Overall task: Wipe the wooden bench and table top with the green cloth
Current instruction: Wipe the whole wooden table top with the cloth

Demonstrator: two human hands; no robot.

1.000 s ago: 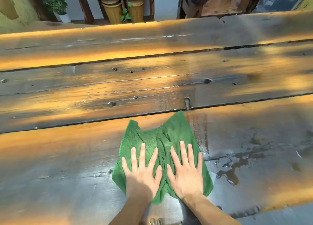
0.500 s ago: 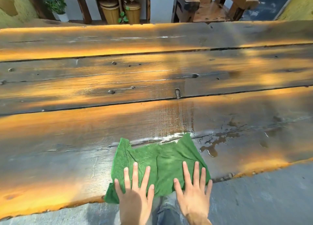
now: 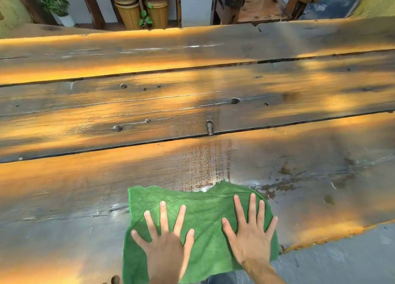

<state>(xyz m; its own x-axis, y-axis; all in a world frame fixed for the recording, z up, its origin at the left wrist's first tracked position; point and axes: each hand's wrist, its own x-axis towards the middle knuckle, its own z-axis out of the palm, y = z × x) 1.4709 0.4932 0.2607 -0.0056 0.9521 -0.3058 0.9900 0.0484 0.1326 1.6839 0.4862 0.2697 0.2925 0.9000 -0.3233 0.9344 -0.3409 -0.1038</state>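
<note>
Left hand [image 3: 164,249] and right hand [image 3: 250,239], fingers [image 3: 164,215] spread flat, press the green cloth [image 3: 205,219] on the wet wooden bench [image 3: 85,187] near its front edge.

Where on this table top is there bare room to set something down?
The middle plank and far plank lie bare. On the near plank, left of the green cloth is bare; right holds a puddle. Both hands press the cloth.
</note>
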